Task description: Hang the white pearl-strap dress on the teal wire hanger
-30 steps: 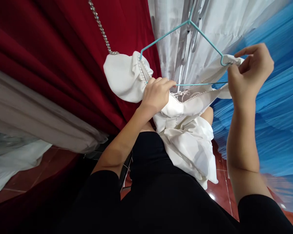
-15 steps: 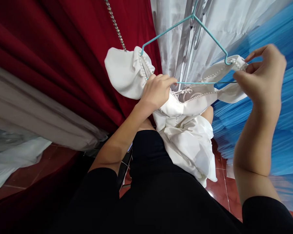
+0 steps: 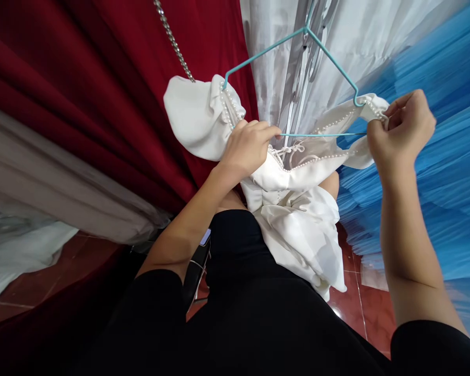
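A white dress (image 3: 290,180) with pearl-trimmed edges hangs from a turquoise wire hanger (image 3: 264,54). Its gathered skirt (image 3: 301,235) rests across my lap. My left hand (image 3: 246,147) is closed around the left part of the hanger's lower bar, against the bodice. On the right, the fingers of my right hand (image 3: 401,130) pinch the pearl edge of the right sleeve (image 3: 372,104), at the hanger's right end. The puffed left sleeve (image 3: 194,117) hangs off the other end. Thin white lacing shows inside the neckline. My fingertips partly hide what they grip.
Red cloth (image 3: 141,104) hangs at the left, with a beaded chain (image 3: 174,42) in front of it. Grey-beige fabric (image 3: 62,167) is further left, white curtains (image 3: 360,36) behind, and blue tulle (image 3: 446,156) close at the right. Red tiles (image 3: 372,308) cover the floor.
My right hand has moved left and slightly down, its fingers closing on the sleeve's pearl edge. My left hand keeps its grip, and the dress and hanger have shifted slightly left in view.
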The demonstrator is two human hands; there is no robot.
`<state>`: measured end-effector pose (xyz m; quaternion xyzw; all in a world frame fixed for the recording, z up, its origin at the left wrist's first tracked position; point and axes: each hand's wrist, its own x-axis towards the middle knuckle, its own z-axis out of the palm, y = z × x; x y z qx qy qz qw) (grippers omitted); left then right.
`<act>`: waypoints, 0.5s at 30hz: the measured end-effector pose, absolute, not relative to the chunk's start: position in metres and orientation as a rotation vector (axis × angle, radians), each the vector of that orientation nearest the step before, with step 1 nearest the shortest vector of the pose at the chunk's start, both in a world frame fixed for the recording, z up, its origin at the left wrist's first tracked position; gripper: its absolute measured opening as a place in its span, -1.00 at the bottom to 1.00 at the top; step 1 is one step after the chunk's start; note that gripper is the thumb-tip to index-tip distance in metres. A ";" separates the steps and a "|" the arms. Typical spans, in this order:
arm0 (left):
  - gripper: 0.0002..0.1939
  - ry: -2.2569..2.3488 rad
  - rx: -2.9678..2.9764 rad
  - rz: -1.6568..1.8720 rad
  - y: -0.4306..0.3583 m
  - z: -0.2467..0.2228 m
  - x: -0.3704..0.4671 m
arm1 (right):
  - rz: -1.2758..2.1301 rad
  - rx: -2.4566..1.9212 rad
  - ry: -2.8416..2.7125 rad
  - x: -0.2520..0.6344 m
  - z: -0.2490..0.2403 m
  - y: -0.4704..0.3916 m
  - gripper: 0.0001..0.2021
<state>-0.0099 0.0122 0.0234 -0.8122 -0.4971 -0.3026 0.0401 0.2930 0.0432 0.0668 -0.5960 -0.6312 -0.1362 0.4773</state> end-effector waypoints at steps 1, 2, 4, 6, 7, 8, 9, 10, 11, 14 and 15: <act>-0.54 -1.527 -2.483 -0.918 0.012 0.023 -0.010 | -0.360 -1.459 -1.516 0.294 0.059 0.047 -0.64; -0.54 -1.536 -2.480 -0.907 0.012 0.024 -0.009 | -0.364 -1.455 -1.498 0.295 0.054 0.049 -0.64; -0.55 -1.559 -2.485 -0.890 0.010 0.026 -0.010 | -0.361 -1.398 -1.476 0.296 0.048 0.046 -0.63; -0.55 -1.566 -2.508 -0.888 0.007 0.029 -0.011 | -0.372 -1.288 -1.480 0.297 0.048 0.034 -0.64; -0.55 -1.561 -2.520 -0.895 0.006 0.030 -0.011 | -0.378 -1.233 -1.483 0.297 0.049 0.026 -0.66; -0.55 -1.553 -2.528 -0.903 0.005 0.031 -0.012 | -0.377 -1.187 -1.485 0.299 0.051 0.018 -0.67; -0.55 -1.545 -2.531 -0.912 0.005 0.031 -0.012 | -0.360 -1.153 -1.490 0.300 0.052 0.011 -0.69; -0.54 -1.538 -2.531 -0.920 0.005 0.030 -0.012 | -0.328 -1.136 -1.495 0.301 0.054 0.004 -0.70; -0.55 -1.533 -2.531 -0.928 0.005 0.030 -0.011 | -0.292 -1.129 -1.499 0.302 0.055 -0.001 -0.71; -0.55 -1.523 -2.534 -0.946 0.008 0.026 -0.007 | -0.211 -1.115 -1.511 0.297 0.061 -0.005 -0.72; -0.55 -1.524 -2.529 -0.949 0.009 0.025 -0.005 | -0.205 -1.097 -1.509 0.292 0.063 -0.004 -0.72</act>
